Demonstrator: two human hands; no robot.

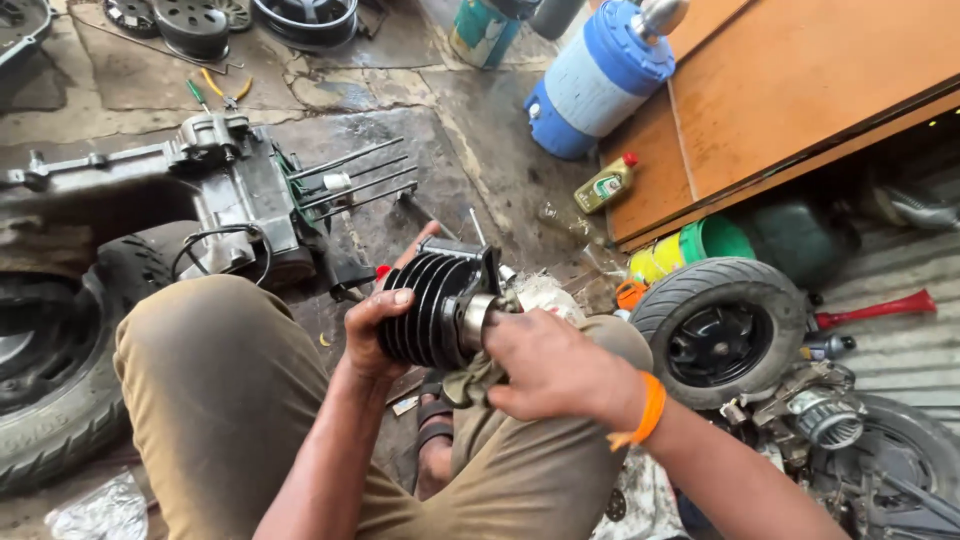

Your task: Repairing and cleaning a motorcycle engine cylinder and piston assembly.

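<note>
Finned cylinder (432, 310) held over knees.
Heavy, rigid metal was clasped at its fins by left hand (372, 335); right hand (555, 372) clenched a rag (478, 378) against its bore.

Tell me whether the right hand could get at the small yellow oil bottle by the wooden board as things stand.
Probably not at once. The right hand is busy, pressing a cloth and piston into the finned cylinder that the left hand grips. The oil bottle lies well ahead on open floor, nothing blocking it.
</note>
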